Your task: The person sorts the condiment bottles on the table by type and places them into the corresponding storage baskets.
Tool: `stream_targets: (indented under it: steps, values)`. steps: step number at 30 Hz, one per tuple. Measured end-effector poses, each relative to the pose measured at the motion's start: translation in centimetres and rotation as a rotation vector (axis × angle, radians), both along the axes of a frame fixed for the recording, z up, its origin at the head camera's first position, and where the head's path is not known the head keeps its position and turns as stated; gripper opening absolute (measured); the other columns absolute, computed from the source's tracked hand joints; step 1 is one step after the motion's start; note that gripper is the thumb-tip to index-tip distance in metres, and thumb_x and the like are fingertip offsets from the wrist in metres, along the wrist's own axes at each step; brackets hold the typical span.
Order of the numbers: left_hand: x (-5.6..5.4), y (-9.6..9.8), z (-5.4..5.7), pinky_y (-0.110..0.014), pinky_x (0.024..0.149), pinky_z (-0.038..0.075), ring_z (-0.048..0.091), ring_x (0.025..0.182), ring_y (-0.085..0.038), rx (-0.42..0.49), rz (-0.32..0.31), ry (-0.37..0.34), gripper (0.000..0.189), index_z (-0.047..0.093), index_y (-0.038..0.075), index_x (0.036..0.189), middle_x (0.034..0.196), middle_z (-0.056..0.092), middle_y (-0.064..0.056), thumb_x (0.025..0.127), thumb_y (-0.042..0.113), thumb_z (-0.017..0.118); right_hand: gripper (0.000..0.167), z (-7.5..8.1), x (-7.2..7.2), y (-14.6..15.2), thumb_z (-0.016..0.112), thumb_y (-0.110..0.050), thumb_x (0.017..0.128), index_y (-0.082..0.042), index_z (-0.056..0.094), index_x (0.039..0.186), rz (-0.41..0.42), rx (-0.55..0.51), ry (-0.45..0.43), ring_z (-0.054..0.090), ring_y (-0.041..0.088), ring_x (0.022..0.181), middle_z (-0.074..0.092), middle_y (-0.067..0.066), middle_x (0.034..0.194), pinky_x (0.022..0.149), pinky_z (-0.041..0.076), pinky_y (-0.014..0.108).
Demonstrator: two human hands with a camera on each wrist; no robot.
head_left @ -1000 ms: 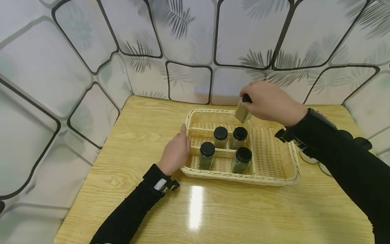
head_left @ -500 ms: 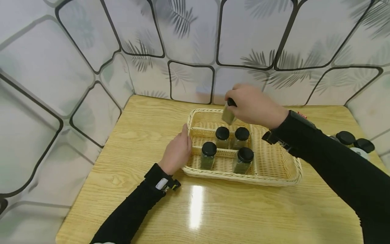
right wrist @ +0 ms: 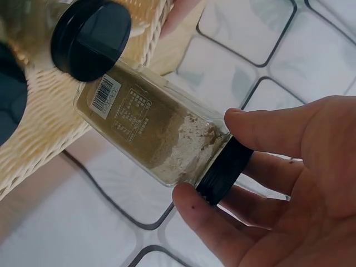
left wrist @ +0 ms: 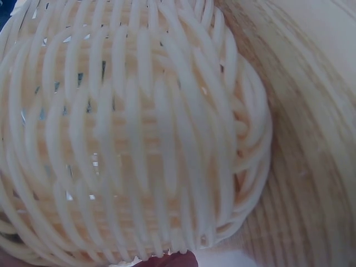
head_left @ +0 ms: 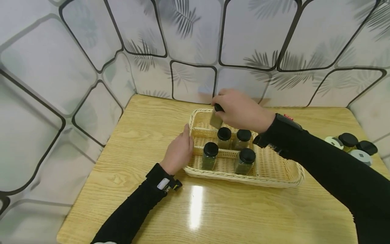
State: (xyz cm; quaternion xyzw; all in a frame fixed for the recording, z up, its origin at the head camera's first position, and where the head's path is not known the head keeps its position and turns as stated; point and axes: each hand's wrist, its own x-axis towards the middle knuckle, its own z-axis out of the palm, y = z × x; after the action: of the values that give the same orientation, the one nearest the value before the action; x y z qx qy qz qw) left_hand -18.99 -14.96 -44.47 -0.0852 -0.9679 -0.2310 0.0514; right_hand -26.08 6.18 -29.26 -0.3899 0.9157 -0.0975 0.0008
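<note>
My right hand (head_left: 240, 110) pinches the black lid of a glass spice jar (head_left: 215, 120). The jar hangs tilted over the back left compartment of a wicker basket (head_left: 231, 175). Pale brown powder and a barcode label show in the jar (right wrist: 144, 122) in the right wrist view. At the basket's left end, my left hand (head_left: 178, 152) grips the rim; the left wrist view shows the woven wall (left wrist: 133, 133) close up. Two black-lidded jars stand in the middle row, a left jar (head_left: 224, 137) and a right jar (head_left: 242, 139). The front row holds another pair, a left jar (head_left: 209, 157) and a right jar (head_left: 245, 161).
Low woven dividers split the basket's left part into rows, with one long compartment (head_left: 272, 162) on the right. More jars (head_left: 348, 139) with black and white lids are on the wooden table (head_left: 274, 213) at far right. A patterned wall (head_left: 195, 81) rises right behind the table.
My right hand has moved left with the spice jar and slightly lower, across the back compartment to its left end. My left hand stays at the basket's rim.
</note>
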Motion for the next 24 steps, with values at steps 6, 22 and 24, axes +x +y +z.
stream_targets:
  steps: [6,22,24]
  values:
    - [0.0,0.1,0.1,-0.033,0.046,0.041,0.053,0.057,-0.019,-0.006,-0.005,-0.002,0.054,0.022,-0.010,0.155,0.080,0.059,-0.012,0.108,0.015,0.035,0.029,0.0,0.7,-1.0,0.066,-0.013,0.096,-0.005,0.067,0.124,0.047,0.007,0.006,0.062,0.029,0.104,0.064,0.012,0.114,0.087,0.051,0.040]
    - [0.2,-0.1,0.1,-0.033,0.049,0.040,0.051,0.057,-0.020,-0.045,-0.025,0.022,0.053,0.021,-0.010,0.155,0.082,0.060,-0.014,0.109,0.014,0.034,0.024,-0.9,2.1,-3.2,0.072,-0.010,0.093,-0.007,0.070,0.116,0.170,0.008,0.019,0.059,0.024,0.093,0.064,0.007,0.104,0.084,0.050,0.038]
    - [0.2,-0.1,-0.1,-0.033,0.049,0.040,0.050,0.056,-0.020,-0.052,-0.034,0.031,0.053,0.021,-0.010,0.154,0.080,0.058,-0.013,0.108,0.013,0.034,0.023,-1.2,2.2,-3.4,0.071,-0.010,0.093,-0.007,0.070,0.116,0.185,0.025,0.012,0.061,0.024,0.096,0.064,0.008,0.105,0.087,0.051,0.038]
